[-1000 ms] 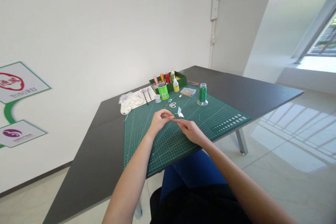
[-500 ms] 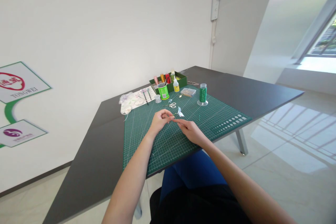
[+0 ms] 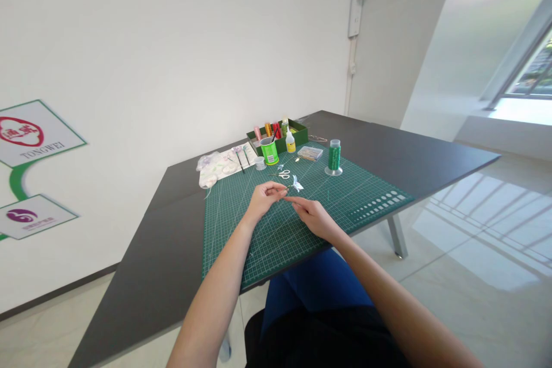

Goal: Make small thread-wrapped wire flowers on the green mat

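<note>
Over the green cutting mat, my left hand pinches the thin stem of a small pale-blue artificial flower. The petals point away to the right of the fingertips. My right hand is close beside it, fingers pressed together and fingertips meeting the left ones at the stem's lower end. What lies between the right fingertips is too small to make out. Just beyond the flower lie white-handled scissors and another small blue piece.
A spool of green thread stands at the right. Farther back are a clear case, a glue bottle, a bright green can and a dark green box of bottles. White sheets with brushes lie at the left.
The flower has turned slightly at the fingertips, its petals showing at a different angle. Both hands stay almost in place; the view has shifted a little.
</note>
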A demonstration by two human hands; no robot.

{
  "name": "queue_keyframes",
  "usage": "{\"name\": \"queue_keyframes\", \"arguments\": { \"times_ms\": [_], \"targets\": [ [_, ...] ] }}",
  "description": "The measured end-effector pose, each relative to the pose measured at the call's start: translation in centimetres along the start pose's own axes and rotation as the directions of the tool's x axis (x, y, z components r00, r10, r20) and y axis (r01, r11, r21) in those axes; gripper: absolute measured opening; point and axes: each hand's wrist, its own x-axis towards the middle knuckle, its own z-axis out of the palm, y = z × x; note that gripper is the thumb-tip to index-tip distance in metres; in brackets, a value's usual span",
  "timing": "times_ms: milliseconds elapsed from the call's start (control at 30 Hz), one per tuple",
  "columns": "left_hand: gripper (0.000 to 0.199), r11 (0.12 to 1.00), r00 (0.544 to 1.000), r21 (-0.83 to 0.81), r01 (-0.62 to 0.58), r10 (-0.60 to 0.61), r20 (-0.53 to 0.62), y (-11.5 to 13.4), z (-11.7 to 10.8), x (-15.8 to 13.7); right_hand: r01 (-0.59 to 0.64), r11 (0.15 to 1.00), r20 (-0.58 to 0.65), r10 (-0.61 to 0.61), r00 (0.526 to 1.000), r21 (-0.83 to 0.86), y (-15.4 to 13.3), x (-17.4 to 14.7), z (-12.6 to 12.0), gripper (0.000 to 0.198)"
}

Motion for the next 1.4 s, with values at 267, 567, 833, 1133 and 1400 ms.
{"name": "queue_keyframes", "arguments": {
  "times_ms": [267,567,833,1133,1400],
  "targets": [
    [0.030,1.000,1.000,0.008,-0.024,0.024,0.015,0.55,0.08,-0.18,0.013,1.000,0.004,-0.013,1.000,-0.007,-0.04,-0.01,-0.02,0.042],
    [0.032,0.999,1.000,0.035,-0.009,0.009,-0.004,0.38,0.08,-0.14,0.001,1.000,0.011,-0.001,1.000,-0.007,-0.15,-0.04,-0.06,0.044],
    [0.034,0.998,1.000,0.064,-0.020,0.020,-0.013,0.26,0.10,-0.12,0.008,1.000,0.002,-0.008,1.000,0.003,0.01,0.02,0.01,0.043],
    [0.032,0.996,0.999,0.085,-0.026,0.028,-0.016,0.26,0.01,-0.14,0.006,1.000,-0.007,-0.006,1.000,0.000,0.15,-0.03,0.05,0.042],
    [0.038,0.998,1.000,0.067,0.004,-0.004,0.001,0.11,-0.10,-0.15,0.006,1.000,-0.002,-0.006,1.000,-0.005,0.10,0.01,0.04,0.043]
  ]
}}
